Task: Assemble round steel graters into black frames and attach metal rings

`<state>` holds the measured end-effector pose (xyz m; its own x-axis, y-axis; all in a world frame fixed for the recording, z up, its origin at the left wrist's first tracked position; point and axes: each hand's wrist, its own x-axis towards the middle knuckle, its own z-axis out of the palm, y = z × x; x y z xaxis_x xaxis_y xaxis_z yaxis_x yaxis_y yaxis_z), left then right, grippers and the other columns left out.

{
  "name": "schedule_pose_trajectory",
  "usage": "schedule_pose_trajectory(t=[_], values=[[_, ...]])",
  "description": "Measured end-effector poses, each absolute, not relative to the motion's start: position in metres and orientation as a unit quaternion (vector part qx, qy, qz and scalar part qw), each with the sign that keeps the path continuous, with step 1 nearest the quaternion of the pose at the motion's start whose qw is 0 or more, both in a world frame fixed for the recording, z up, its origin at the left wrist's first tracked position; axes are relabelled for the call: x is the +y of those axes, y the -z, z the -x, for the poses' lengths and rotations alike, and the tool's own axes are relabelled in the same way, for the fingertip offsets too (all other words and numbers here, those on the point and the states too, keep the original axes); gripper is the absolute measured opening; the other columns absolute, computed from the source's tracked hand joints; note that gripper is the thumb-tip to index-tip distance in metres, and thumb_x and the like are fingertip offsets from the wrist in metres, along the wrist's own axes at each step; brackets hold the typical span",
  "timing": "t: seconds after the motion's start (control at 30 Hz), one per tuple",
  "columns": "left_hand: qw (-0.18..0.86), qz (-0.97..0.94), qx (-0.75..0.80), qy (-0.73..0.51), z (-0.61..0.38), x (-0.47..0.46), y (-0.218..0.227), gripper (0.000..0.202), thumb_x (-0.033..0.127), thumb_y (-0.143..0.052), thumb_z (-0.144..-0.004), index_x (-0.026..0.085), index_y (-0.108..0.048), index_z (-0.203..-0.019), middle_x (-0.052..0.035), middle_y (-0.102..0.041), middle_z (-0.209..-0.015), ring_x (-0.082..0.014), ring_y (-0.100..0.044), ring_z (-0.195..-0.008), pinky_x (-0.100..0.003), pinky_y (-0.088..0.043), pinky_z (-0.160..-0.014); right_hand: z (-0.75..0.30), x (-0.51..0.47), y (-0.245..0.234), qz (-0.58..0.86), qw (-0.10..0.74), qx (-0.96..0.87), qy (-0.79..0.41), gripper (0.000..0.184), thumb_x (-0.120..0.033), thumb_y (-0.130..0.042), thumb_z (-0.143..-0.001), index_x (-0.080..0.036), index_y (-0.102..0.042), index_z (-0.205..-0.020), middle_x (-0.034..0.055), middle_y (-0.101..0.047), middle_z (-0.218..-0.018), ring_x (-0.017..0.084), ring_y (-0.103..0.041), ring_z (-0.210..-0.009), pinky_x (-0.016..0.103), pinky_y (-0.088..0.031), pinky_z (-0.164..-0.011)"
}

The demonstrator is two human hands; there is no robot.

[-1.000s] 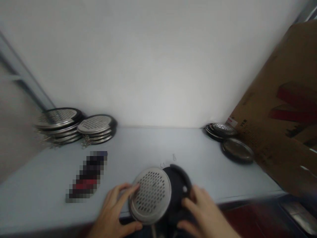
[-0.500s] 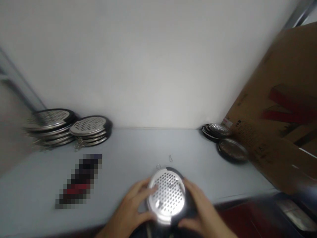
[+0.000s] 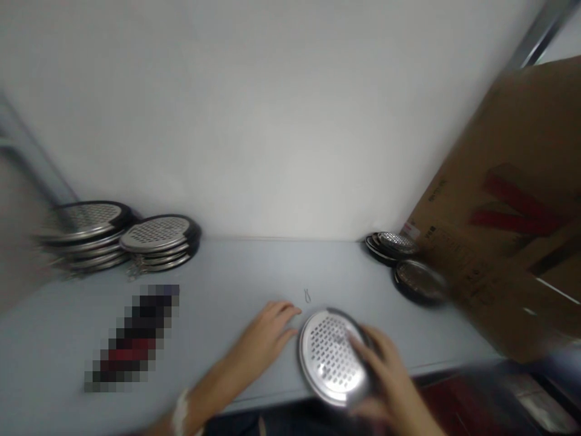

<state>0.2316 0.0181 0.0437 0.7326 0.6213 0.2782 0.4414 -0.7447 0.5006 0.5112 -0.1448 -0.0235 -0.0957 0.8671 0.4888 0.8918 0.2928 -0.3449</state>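
Note:
My right hand point(image 3: 385, 378) grips a round perforated metal disc point(image 3: 329, 357) with a dark part behind it, held tilted near the table's front edge. My left hand point(image 3: 267, 333) reaches forward over the grey table point(image 3: 236, 284), fingers stretched out and close together, fingertips just left of the disc. A small wire clip point(image 3: 307, 295) lies on the table just beyond those fingertips. Whether the fingertips touch anything small is hidden by blur.
Two stacks of the same perforated discs point(image 3: 157, 239) stand at the back left. More discs point(image 3: 394, 245) and a dark round plate point(image 3: 420, 281) lie at the back right beside a large cardboard box point(image 3: 503, 206). A blurred-out dark object point(image 3: 134, 336) lies left of my hands.
My left hand has let go of the disc and moved forward toward the wire clip. The right hand now holds the disc alone, shifted to the right.

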Motion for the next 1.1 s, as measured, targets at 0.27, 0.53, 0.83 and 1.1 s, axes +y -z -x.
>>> schedule_pose_trajectory(t=[0.27,0.53,0.83,1.1], values=[[0.108,-0.945,0.258,-0.169,-0.246,0.048,-0.033,0.042,0.008,-0.052,-0.096,0.024,-0.060,-0.134,-0.0092,-0.061,-0.139,-0.0248,-0.056,-0.130,-0.043,-0.047,-0.110,-0.512,-0.133,0.011,0.561,0.450,-0.689,0.093,0.060,-0.074,-0.055,-0.088,-0.026,-0.072,-0.118,0.0122,-0.074,-0.103,0.036,-0.065,-0.105,0.052,-0.054,-0.091],[0.009,-0.962,0.243,-0.124,-0.266,0.055,-0.029,0.039,0.001,-0.047,-0.093,0.017,-0.065,-0.125,-0.0133,-0.070,-0.124,-0.0297,-0.062,-0.118,-0.045,-0.049,-0.099,-0.536,-0.053,-0.052,0.719,0.507,-0.474,-0.014,0.057,-0.066,-0.045,-0.095,-0.016,-0.071,-0.082,0.0072,-0.069,-0.075,0.024,-0.062,-0.072,0.032,-0.046,-0.065],[0.014,-0.954,0.286,-0.086,-0.230,0.055,-0.047,0.012,0.017,-0.059,-0.097,0.016,-0.070,-0.093,-0.0109,-0.072,-0.109,-0.0291,-0.063,-0.108,-0.043,-0.048,-0.094,-0.550,-0.038,-0.029,0.739,0.424,-0.498,-0.164,0.048,-0.059,-0.059,-0.085,-0.017,-0.065,-0.107,-0.0016,-0.066,-0.061,0.020,-0.062,-0.056,0.026,-0.042,-0.050],[0.050,-0.943,0.324,-0.049,-0.225,0.056,-0.056,0.016,0.010,-0.055,-0.097,0.017,-0.069,-0.092,-0.0082,-0.072,-0.101,-0.0267,-0.066,-0.097,-0.040,-0.048,-0.089,-0.545,-0.004,-0.031,0.659,0.420,-0.603,-0.160,0.032,-0.041,-0.051,-0.089,-0.020,-0.072,-0.102,0.0085,-0.075,-0.102,0.024,-0.070,-0.090,0.038,-0.056,-0.080]])
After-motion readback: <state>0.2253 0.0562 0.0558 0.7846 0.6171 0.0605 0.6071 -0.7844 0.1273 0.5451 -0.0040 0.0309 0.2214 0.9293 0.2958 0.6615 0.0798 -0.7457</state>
